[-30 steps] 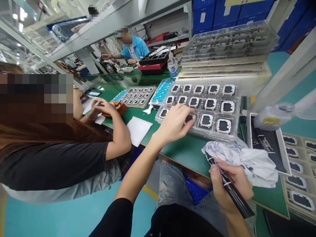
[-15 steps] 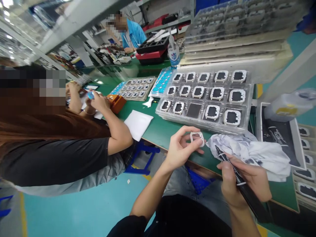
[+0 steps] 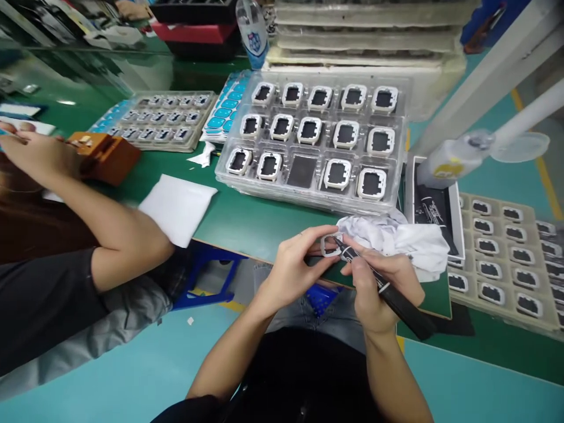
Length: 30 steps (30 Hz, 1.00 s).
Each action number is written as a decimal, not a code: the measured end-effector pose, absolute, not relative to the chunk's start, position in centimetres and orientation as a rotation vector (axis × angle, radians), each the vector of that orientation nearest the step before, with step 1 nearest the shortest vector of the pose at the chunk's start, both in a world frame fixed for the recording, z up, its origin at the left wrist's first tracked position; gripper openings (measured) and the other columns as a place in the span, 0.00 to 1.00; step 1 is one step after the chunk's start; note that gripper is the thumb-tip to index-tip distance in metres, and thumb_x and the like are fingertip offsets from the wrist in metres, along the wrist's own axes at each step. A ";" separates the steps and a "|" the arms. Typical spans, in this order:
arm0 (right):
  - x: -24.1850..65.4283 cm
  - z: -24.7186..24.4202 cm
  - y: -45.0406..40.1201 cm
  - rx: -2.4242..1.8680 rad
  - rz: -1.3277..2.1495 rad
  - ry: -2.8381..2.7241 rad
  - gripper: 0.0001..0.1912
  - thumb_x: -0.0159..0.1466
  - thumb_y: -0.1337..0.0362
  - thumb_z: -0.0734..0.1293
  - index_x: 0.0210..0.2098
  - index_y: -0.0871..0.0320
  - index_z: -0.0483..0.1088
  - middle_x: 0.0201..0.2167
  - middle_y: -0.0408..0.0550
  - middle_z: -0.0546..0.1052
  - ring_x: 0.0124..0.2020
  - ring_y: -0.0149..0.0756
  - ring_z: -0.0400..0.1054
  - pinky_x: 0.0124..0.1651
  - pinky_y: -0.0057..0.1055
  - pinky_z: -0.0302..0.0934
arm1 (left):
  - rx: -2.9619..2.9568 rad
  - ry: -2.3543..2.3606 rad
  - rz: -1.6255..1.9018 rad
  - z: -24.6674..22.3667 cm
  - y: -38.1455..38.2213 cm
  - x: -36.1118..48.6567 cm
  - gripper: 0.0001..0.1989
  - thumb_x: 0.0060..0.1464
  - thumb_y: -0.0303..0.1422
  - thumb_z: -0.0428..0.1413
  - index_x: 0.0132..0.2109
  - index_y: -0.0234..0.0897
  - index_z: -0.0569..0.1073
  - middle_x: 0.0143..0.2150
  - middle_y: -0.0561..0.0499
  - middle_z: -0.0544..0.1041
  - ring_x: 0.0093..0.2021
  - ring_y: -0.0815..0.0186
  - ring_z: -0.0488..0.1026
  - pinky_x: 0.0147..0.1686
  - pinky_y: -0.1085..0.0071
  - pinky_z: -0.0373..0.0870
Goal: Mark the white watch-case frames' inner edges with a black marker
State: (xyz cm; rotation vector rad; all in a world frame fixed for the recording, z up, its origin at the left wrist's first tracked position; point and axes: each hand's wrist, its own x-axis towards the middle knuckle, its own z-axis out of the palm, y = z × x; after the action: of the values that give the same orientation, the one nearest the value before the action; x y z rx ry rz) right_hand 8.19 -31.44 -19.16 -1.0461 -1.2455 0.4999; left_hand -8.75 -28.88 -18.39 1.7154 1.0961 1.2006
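A small white watch-case frame (image 3: 325, 245) is pinched between the thumb and fingers of my left hand (image 3: 296, 264), just above the bench's front edge. My right hand (image 3: 379, 285) grips a black marker pen (image 3: 383, 288) with its tip at the frame's right side; whether it touches cannot be made out. Beyond my hands lies a clear plastic tray (image 3: 282, 191) with rows of similar white frames in its pockets. One front-row pocket (image 3: 302, 171) shows only a dark bottom. A crumpled white cloth (image 3: 396, 238) lies just behind my right hand.
A folded white cloth (image 3: 176, 205) lies to the left, near a co-worker's arm (image 3: 118, 235) and an orange-brown block (image 3: 106, 158). Blue sticker sheets (image 3: 227, 106) and a bottle (image 3: 253, 35) stand behind. At right are an open box (image 3: 434, 205), another bottle (image 3: 458, 157) and a beige tray of frames (image 3: 502, 252).
My right hand has brought the marker pen leftward to the frame; before, the two were apart. The view has turned down and to the right.
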 end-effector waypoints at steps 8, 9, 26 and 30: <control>8.2 -19.1 -31.4 -1.039 0.474 -1.306 0.04 0.75 0.66 0.75 0.45 0.51 0.76 0.35 0.43 0.86 0.48 0.54 0.90 0.50 0.51 0.89 | 1.843 1.124 1.235 -18.2 -28.9 -8.9 0.21 0.70 0.29 0.70 0.66 0.44 0.81 0.54 0.47 0.89 0.48 0.63 0.90 0.50 0.69 0.90; 8.2 -19.1 -31.4 -1.048 0.469 -1.313 0.04 0.75 0.66 0.75 0.45 0.51 0.76 0.35 0.43 0.86 0.49 0.55 0.90 0.50 0.51 0.89 | 1.839 1.130 1.231 -18.2 -28.9 -8.8 0.21 0.70 0.29 0.70 0.66 0.44 0.81 0.54 0.47 0.89 0.47 0.62 0.90 0.50 0.69 0.89; 7.9 -18.1 -30.8 -1.033 0.176 -1.470 0.09 0.71 0.71 0.76 0.48 0.53 0.78 0.38 0.44 0.88 0.44 0.51 0.90 0.44 0.40 0.90 | 1.969 1.218 1.186 -17.9 -29.4 -8.9 0.20 0.72 0.27 0.67 0.67 0.42 0.81 0.50 0.48 0.90 0.43 0.66 0.89 0.47 0.73 0.87; 7.7 -17.8 -30.6 -0.967 0.024 -1.571 0.09 0.71 0.72 0.75 0.48 0.54 0.77 0.35 0.42 0.86 0.42 0.50 0.90 0.44 0.40 0.91 | 1.974 1.202 1.201 -18.1 -29.4 -9.1 0.21 0.71 0.26 0.67 0.67 0.43 0.81 0.51 0.49 0.90 0.44 0.66 0.89 0.49 0.72 0.88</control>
State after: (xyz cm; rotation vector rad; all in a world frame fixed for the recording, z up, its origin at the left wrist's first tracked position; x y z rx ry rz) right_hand 7.74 -30.61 -17.79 -0.9673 -1.5709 0.0241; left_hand -9.14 -29.38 -18.15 1.9742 1.2017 1.2007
